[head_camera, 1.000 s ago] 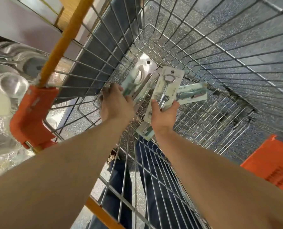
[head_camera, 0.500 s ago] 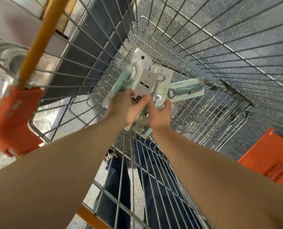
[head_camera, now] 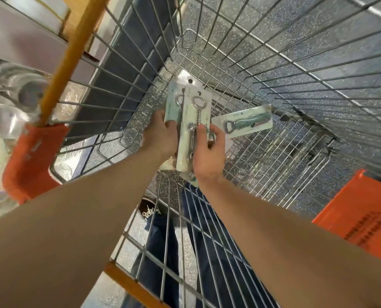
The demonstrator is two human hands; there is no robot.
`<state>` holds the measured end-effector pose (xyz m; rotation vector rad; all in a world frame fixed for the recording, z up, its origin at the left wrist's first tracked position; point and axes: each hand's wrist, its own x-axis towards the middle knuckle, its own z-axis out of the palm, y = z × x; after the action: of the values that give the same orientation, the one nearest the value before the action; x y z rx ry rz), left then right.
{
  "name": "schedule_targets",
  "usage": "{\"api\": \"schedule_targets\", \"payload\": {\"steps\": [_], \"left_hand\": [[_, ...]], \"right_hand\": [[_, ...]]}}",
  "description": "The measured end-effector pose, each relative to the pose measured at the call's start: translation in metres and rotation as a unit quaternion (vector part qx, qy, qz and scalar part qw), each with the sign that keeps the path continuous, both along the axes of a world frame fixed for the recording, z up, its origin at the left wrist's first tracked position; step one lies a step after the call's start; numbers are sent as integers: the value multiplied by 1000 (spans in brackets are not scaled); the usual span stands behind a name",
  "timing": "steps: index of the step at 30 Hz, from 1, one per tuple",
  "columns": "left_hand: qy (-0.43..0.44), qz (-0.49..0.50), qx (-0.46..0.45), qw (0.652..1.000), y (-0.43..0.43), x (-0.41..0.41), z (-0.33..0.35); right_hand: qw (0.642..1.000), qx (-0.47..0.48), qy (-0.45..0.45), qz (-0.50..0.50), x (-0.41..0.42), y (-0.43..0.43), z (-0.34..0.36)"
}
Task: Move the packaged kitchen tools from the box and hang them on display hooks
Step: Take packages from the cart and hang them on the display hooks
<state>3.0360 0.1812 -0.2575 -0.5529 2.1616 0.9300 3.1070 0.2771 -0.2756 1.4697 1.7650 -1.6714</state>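
Down in the wire cart (head_camera: 296,63), left hand (head_camera: 161,135) grips a carded tool (head_camera: 173,105), right hand (head_camera: 209,152) pinches the corkscrew pack (head_camera: 193,121); bottle-opener pack (head_camera: 247,124) juts crosswise, just beside the right hand

mint pack (head_camera: 171,107) tucked behind corkscrew pack (head_camera: 185,141), left hand (head_camera: 160,138) shifted left

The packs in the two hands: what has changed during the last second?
The left hand and right hand drew closer. The corkscrew pack in the right hand, tilted before, now lies parallel to the left hand's green pack and overlaps its edge. Nothing was let go. The bottle opener pack still juts out rightward; all stays inside the wire cart.
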Motion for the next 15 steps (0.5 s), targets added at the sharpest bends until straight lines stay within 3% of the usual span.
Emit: {"api": "schedule_targets", "payload": {"steps": [6, 10, 13, 15], "left_hand": [[-92, 72, 93, 989, 2, 0, 4], [-60, 27, 81, 995, 4, 9, -1], [-43, 37, 30, 998, -3, 9, -10], [-40, 43, 21, 998, -6, 7, -12]], "right_hand": [[999, 14, 19, 26, -1, -8, 10], [997, 58, 11, 42, 6, -10, 7], [989, 103, -95, 54, 18, 6, -9], [978, 72, -192, 46, 29, 20, -15]]}}
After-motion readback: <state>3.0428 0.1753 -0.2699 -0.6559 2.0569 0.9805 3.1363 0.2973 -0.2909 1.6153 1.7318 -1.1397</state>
